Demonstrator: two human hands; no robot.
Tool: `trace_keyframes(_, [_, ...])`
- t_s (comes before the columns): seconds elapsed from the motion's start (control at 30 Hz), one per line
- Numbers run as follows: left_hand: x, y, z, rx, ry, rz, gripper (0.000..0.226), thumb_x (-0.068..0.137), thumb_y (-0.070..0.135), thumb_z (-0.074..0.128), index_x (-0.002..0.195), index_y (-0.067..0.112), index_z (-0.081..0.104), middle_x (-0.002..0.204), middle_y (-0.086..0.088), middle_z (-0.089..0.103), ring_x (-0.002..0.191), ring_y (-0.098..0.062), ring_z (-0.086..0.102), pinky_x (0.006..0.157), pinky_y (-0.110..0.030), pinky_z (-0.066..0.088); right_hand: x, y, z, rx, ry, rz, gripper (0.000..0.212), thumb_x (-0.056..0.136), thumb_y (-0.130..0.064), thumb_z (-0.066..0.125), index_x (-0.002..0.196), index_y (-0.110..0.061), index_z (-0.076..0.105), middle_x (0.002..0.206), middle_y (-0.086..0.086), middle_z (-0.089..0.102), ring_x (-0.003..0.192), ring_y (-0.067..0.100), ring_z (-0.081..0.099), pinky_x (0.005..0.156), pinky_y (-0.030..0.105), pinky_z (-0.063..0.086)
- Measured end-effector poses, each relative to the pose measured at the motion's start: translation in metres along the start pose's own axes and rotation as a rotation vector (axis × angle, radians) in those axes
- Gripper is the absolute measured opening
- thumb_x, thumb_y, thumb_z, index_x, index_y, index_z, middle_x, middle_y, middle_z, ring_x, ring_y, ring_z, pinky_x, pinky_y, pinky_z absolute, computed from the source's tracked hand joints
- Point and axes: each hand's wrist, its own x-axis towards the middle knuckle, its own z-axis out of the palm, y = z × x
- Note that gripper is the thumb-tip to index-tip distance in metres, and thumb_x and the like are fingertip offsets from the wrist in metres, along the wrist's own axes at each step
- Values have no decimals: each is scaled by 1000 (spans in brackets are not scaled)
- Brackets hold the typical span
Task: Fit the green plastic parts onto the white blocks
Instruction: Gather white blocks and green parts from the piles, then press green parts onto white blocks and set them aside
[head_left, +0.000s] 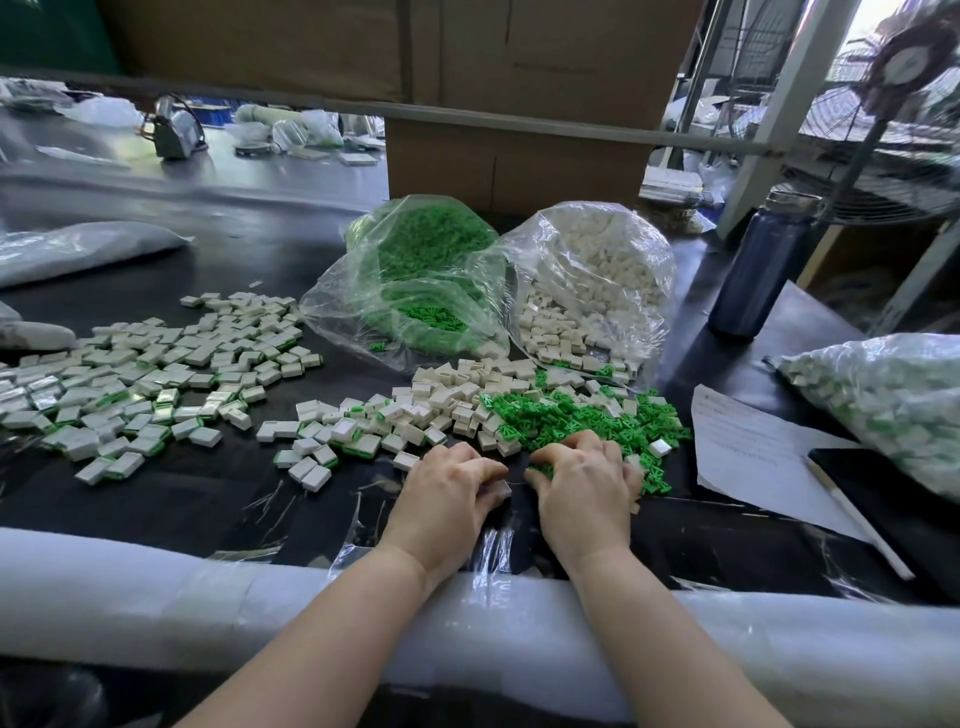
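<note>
Both hands curl: left hand (451, 486) fingers pinch a white block (500, 489), right hand (584, 480) fingers grip green parts (571, 421); paper (748, 447) writing unreadable.

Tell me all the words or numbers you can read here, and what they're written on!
None can be read.
White paper sheet, right of the right hand: faint printed lines, too small and blurred to read.
Round centre of the fan: a pale label, too blurred to read.
Cardboard boxes, dark bottle, bags of green parts and white blocks: no text visible.
</note>
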Motion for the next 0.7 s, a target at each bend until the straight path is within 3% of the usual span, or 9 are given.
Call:
trace_keyframes(0.17, [-1,2,-1,-80,-14,23,21,91,26,55,111,25,62,107,5,55,104,-13,42,92,-17,29,1,1,0,25,56,-70,24,96,-36,45,104,-26,65,107,-3,50,104,18,39,85,32,22])
trace_keyframes(0.27, [-3,4,-4,-133,-12,38,15,88,20,60,103,20,62,99,5,60,96,-13,50,87,-17,36,-2,0,-2,296,164,-126,18,94,-24,52,95,-13,66,91,1,60,89,18,50,74,28,37])
trace_keyframes(0.37, [-2,5,-9,-316,16,-28,17,85,15,65,101,19,64,89,8,62,83,-7,58,79,-11,45,-6,0,-3,539,136,-116,13,93,-17,54,85,-14,64,71,-2,63,67,17,56,60,27,39])
trace_keyframes(0.53, [0,2,-12,-526,39,-142,15,82,9,67,97,13,68,93,-1,67,84,-10,62,83,-15,48,-4,0,-3,781,39,-71,14,85,-10,65,78,-22,65,70,-8,65,69,7,62,66,23,51])
trace_keyframes(0.7, [0,1,-13,-658,32,-180,20,83,4,65,81,23,62,79,0,66,74,-15,63,75,-18,51,-4,1,-8,928,-36,-81,23,82,-1,67,80,-24,65,78,-5,68,76,9,65,74,22,54])
